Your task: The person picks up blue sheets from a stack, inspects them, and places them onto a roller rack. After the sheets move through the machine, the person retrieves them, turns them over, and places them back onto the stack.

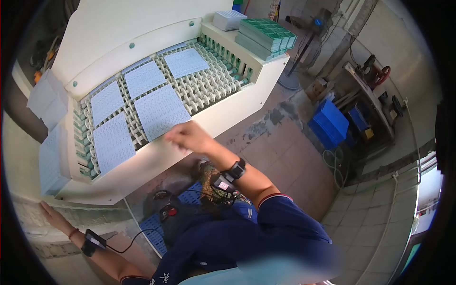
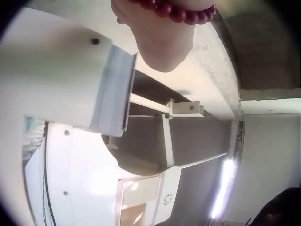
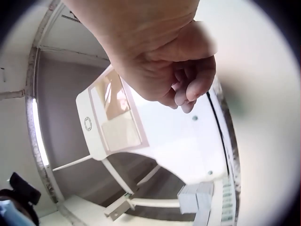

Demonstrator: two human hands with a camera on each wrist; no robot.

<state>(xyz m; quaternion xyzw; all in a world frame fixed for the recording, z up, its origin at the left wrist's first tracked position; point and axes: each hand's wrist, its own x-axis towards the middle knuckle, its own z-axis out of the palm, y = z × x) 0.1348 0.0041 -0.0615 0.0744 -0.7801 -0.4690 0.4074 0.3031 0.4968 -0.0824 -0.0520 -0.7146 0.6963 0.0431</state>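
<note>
My right hand hovers at the front edge of a white roller machine, its fingers loosely curled with nothing in them; the right wrist view shows the same bent fingers. Nearest to it on the rollers lies a pale blue-white board covered in small marks. Several similar boards lie flat in rows, among them a front left one. My left hand is low at the left, fingers extended, beside a pale ledge and below a stack of boards.
Green trays and a small white stack stand on the machine's far right end. Behind them is a standing fan. Blue crates sit on the floor at right. A blue slatted mat lies below the machine.
</note>
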